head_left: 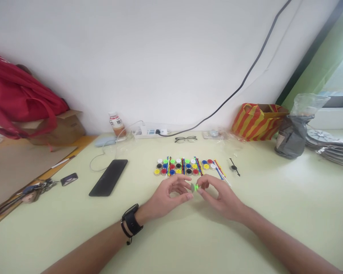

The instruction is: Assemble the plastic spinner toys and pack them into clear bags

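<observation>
My right hand point(217, 194) pinches a small round piece, a clear disc with a bright green centre point(196, 187), between thumb and fingertips. It is tipped on its edge above the table. Close on its left is my left hand point(173, 192), with thumb and index finger apart on either side of the clear disc; I see no firm grip there. Just beyond both hands lie rows of similar discs point(178, 171) with coloured centres. Thin coloured pointer sticks point(199, 166) lie among and beside them. A black pointer on a disc point(234, 167) sits apart to the right.
A black phone point(108, 178) lies left, with keys point(37, 189) farther out. Glasses point(185, 139), a power strip point(151, 132) and a bottle point(117, 123) stand along the wall. A striped bag point(257, 121), grey bag point(291, 137) and wrapped discs point(335, 146) are right.
</observation>
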### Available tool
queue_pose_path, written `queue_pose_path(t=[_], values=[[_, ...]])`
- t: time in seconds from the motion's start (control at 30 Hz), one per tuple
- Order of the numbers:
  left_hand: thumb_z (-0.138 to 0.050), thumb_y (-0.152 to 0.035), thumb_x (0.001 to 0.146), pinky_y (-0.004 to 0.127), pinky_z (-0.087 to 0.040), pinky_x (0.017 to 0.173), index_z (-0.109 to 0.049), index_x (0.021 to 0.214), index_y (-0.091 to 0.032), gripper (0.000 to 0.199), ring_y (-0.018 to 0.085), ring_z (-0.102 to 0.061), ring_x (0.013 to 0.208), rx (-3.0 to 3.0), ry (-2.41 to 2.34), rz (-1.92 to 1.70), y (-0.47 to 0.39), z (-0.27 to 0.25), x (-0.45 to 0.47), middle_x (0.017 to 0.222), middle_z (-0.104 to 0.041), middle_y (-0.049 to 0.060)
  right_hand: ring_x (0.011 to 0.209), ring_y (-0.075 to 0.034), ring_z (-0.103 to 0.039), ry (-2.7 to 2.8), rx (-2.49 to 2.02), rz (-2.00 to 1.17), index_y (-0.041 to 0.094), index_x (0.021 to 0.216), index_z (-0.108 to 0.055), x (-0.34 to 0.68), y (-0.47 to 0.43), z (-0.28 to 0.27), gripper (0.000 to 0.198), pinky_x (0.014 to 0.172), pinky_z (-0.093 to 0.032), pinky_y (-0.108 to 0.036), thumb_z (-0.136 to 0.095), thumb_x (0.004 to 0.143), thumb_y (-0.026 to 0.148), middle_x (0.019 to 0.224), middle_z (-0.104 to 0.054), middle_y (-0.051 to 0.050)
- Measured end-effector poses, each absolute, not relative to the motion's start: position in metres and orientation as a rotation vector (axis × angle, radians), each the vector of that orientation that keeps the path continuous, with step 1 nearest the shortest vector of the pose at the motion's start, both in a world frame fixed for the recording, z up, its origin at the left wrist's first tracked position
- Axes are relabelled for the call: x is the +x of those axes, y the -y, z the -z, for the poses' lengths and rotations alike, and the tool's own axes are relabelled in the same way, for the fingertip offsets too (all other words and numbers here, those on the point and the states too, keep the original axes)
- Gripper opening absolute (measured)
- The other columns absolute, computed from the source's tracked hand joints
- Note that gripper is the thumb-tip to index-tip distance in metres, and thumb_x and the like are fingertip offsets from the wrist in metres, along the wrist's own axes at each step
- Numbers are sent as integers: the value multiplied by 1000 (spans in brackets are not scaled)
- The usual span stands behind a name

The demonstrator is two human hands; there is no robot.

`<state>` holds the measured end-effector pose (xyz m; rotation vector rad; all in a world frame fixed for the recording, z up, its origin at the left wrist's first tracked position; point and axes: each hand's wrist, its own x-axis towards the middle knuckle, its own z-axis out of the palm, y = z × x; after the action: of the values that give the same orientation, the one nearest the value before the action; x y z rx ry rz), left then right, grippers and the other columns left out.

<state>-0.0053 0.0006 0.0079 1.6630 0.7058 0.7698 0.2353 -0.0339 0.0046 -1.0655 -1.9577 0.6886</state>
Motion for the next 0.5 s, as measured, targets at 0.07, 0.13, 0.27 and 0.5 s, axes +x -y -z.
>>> queue_pose_path(t=[0.07,0.13,0.27,0.5], values=[[-72,-39,94,36,-54,92,-63,128,-21,40,18,-67,92,1708,-757,-741,-2,-7,-5,104,-73,7,83,-18,-61,1879,-1148,-607,22,96,-60,245,25,-4,9,79,-51,-31,-54,99,29,90,-67,-4],[-70,-41,95,34,-53,86,-66,122,-20,35,17,-64,87,1739,-790,-714,-3,-5,-6,98,-72,6,79,-19,-61,1792,-1260,-499,22,90,-60,261,13,-3,11,76,-51,-32,-56,95,30,85,-67,-4],[-69,-42,94,32,-52,83,-70,114,-20,29,17,-62,88,1791,-809,-674,-5,-4,-6,98,-70,6,64,-19,-57,1616,-1603,-189,22,84,-62,304,-12,1,17,65,-46,-32,-61,87,38,76,-69,-4],[-68,-42,95,30,-50,81,-73,106,-19,26,17,-61,86,1832,-815,-634,-4,-6,-6,98,-70,6,66,-20,-60,1608,-2088,48,22,81,-67,340,-28,12,14,59,-36,-31,-58,82,33,76,-70,-4]])
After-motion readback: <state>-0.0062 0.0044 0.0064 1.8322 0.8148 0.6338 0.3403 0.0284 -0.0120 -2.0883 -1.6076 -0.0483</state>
